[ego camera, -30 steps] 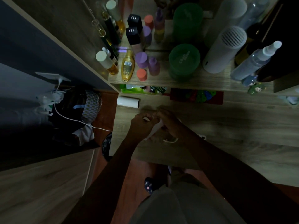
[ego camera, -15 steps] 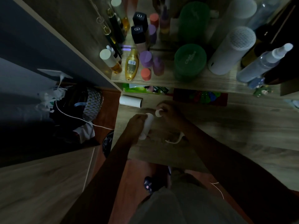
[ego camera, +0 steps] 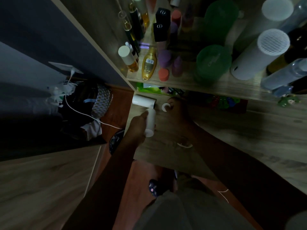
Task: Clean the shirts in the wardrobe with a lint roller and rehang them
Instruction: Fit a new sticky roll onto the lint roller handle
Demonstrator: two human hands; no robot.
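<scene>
Since the earlier frame the hands have drawn apart. Left hand (ego camera: 137, 126) is clamped around the white lint roller (ego camera: 150, 122) above the table (ego camera: 232, 130); right hand (ego camera: 177, 107) pinches a small white cap (ego camera: 165, 107). A spare roll (ego camera: 143, 101) lies just beyond. Black boxes (ego camera: 160, 31) carry a "CD" monogram.

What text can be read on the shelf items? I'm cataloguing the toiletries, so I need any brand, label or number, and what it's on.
"CD" monogram: on the lower black rectangular box on the shelf.
Same monogram, seemingly, on the upper black box; possibly a mirror reflection.
Golden teardrop bottle: a white barcode label, digits too small to read.
Green round tub lid: pale embossed lettering, too blurred to read.
Green packet under the shelf: print unreadable.
</scene>
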